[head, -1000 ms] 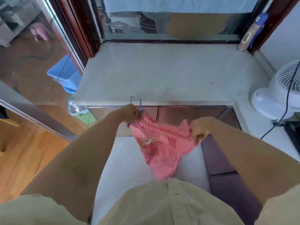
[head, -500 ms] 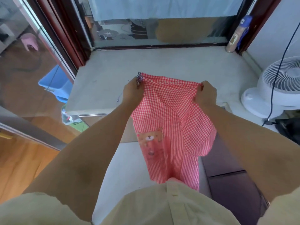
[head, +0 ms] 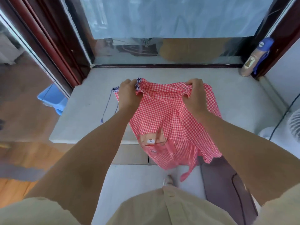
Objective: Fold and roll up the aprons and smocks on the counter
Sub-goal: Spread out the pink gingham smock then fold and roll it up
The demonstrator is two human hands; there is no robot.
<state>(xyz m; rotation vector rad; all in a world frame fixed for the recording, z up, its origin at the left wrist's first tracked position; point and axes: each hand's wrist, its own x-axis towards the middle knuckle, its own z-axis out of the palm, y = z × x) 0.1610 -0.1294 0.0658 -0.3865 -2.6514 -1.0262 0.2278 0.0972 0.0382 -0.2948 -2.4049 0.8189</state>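
Red gingham cotton smock (head: 164, 114) now lifted onto grey stone counter (head: 90, 95); left hand (head: 128, 93), right hand (head: 194, 93) pinch top edge, spread apart. Ready to lay flat.

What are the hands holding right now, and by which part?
Both grip the red checked apron by its top edge: left hand at the corner with the striped tie, right hand on bunched cloth further right.

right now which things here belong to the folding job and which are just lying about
Job: red checked smock, gripped by left hand and right hand; counter.
Lying about: fan, black cord, blue tub, blue-capped bottle.
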